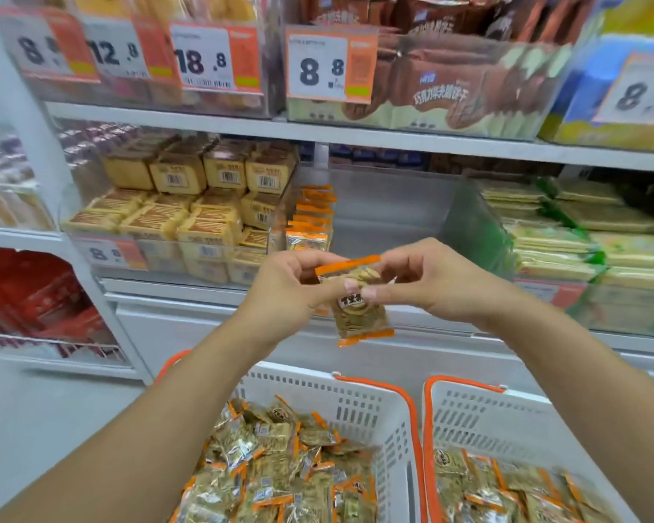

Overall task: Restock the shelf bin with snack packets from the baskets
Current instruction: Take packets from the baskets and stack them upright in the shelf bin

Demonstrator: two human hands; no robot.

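Snack packet (359,300) pinched by left hand (291,285) and right hand (427,281), above 2 baskets (393,420), before shelf bin (386,209). Risk: loose pinch, slippery film; drop outside baskets.

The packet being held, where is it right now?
Centre of the head view, the packet is pinched between left hand and right hand, above the baskets, before the part-filled bin.

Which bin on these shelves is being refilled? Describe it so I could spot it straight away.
Find the middle shelf, under the 8.8 price tag. The clear shelf bin sits between stacked yellow biscuit packs and green-edged packs. Unlike its full neighbours, it holds only one row of orange-edged snack packets against its left wall.
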